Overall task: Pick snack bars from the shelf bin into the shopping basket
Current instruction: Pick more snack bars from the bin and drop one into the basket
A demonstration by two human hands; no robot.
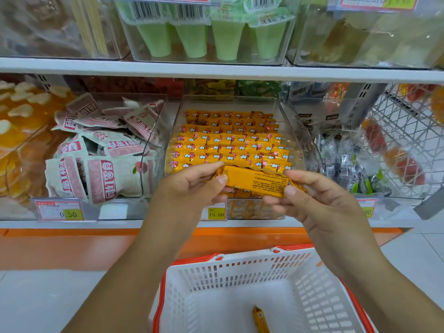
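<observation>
A clear shelf bin (292, 131) holds several rows of orange snack bars (230, 143). In front of the bin, both hands hold one orange snack bar (257, 181) level, its printed back facing me. My left hand (192, 186) pinches its left end and my right hand (310, 200) pinches its right end. Below stands a white shopping basket (240, 267) with an orange rim. One orange bar (260, 319) lies on the basket's bottom.
A clear bin of pink-and-white packets (101, 152) stands left of the bars, a bin of dark wrapped sweets (346, 159) to the right. Price tags (216, 211) line the shelf edge. A wire rack (403, 131) stands at far right. Green cups (211, 37) fill the upper shelf.
</observation>
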